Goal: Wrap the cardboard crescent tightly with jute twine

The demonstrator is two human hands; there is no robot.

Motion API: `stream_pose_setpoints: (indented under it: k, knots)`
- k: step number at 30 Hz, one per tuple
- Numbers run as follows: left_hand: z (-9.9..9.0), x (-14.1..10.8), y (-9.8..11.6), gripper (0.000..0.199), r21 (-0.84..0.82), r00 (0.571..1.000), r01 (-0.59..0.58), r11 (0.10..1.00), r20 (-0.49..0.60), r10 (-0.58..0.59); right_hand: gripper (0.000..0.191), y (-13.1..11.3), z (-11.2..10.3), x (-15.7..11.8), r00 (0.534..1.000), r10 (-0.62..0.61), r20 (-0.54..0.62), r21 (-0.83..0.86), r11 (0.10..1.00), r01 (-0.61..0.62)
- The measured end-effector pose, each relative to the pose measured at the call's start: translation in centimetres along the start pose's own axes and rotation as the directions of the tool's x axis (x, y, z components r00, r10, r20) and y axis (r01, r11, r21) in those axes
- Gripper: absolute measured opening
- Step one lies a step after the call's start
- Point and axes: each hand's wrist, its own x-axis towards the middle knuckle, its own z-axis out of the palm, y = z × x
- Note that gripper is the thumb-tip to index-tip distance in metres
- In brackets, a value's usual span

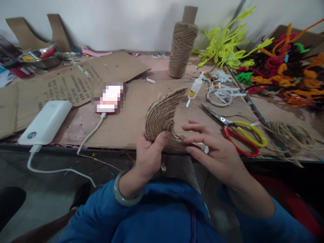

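Note:
A curved piece of coiled jute rope, its rows laid side by side, is held up over the table's front edge. My left hand grips its lower left side, with the thumb pressed on the inner rows. At the piece's lower right edge, my right hand has its fingers apart. Whether those fingertips touch the rope or stop just short, I cannot tell. Behind the piece stands a small white glue bottle with a yellow label. Scissors with red and yellow handles lie open beyond my right hand.
A tall jute twine spool stands at the back. Cardboard covers much of the table. To the left are a charging phone and a white power bank. Loose twine and bright fuzzy flowers are on the right.

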Motion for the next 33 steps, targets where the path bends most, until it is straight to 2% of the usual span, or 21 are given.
stream_pose_setpoints:
  k: [3,7,10,15,19,22,26,29,33]
  knots:
    - [-0.1,-0.2,-0.5,0.029,0.055,0.996,-0.086,0.995,-0.033,0.088,0.005,-0.1,0.8,0.2,0.996,0.042,-0.084,-0.010,0.999,-0.043]
    - [0.0,-0.3,-0.8,0.029,-0.004,0.985,-0.163,0.987,-0.064,0.162,0.009,-0.1,1.3,0.5,0.991,0.018,-0.136,-0.046,0.999,-0.024]
    - [0.0,-0.3,-1.0,0.030,-0.018,0.983,-0.176,0.984,-0.065,0.174,0.010,0.0,1.5,0.6,0.989,-0.009,-0.146,-0.089,0.996,-0.004]
    - [-0.1,-0.2,-1.0,0.033,0.048,0.984,-0.150,0.988,-0.089,0.154,0.010,0.3,1.7,0.5,0.981,-0.053,-0.187,-0.157,0.987,0.023]
    - [-0.3,-0.2,-1.0,0.030,0.036,0.985,-0.147,0.989,-0.090,0.150,0.011,0.4,1.4,0.3,0.981,-0.059,-0.186,-0.133,0.991,0.035]
    - [-0.5,-0.3,-0.9,0.027,0.057,0.988,-0.121,0.991,-0.089,0.126,0.018,0.5,1.2,0.1,0.983,-0.003,-0.185,-0.045,0.999,-0.006]
    - [-0.5,-0.4,-1.0,0.029,0.102,0.990,-0.106,0.989,-0.078,0.114,0.033,0.2,1.4,0.0,0.981,0.131,-0.145,0.111,0.987,-0.116]
    - [-0.5,-0.4,-1.0,0.031,0.093,0.988,-0.136,0.986,-0.058,0.142,0.033,-0.1,1.7,0.1,0.971,0.220,-0.096,0.207,0.958,-0.197]
    - [-0.7,-0.4,-1.0,0.032,0.115,0.989,-0.143,0.983,-0.017,0.146,0.029,-0.3,1.9,0.3,0.954,0.293,-0.070,0.250,0.930,-0.268]
